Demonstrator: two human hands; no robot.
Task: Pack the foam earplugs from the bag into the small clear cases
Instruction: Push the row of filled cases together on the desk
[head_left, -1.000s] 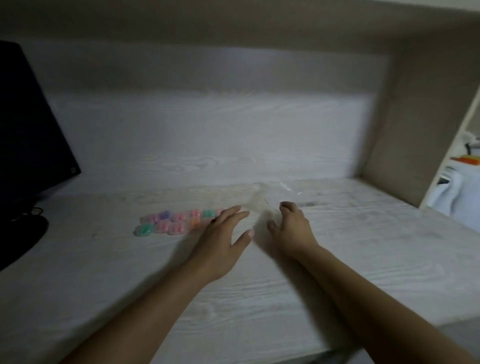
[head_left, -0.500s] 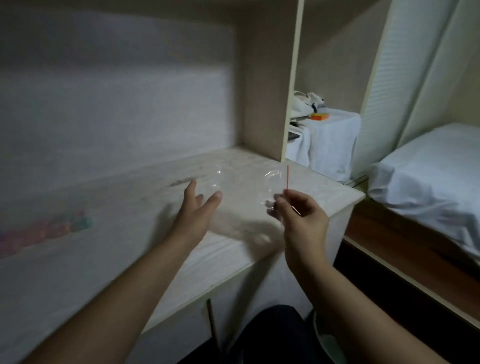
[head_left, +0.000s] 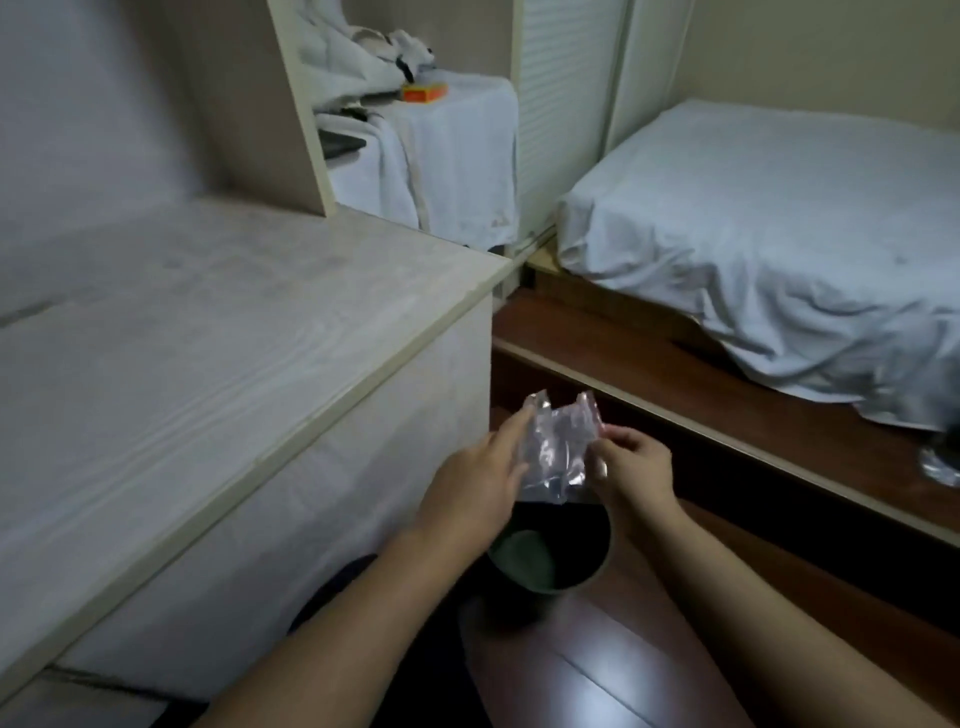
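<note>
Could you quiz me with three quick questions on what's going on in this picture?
1. True or false: the clear bag lies on the desk.
2. What stands on the floor right below the bag?
A. a chair
B. a dark bin
C. a shoe
3. Fill in: the bag is held by ____ hands.

Key
1. False. The left hand and the right hand hold it up in the air, off to the side of the desk.
2. B. The dark bin sits under it, open at the top.
3. Both: each hand has one side of the crumpled bag.
</note>
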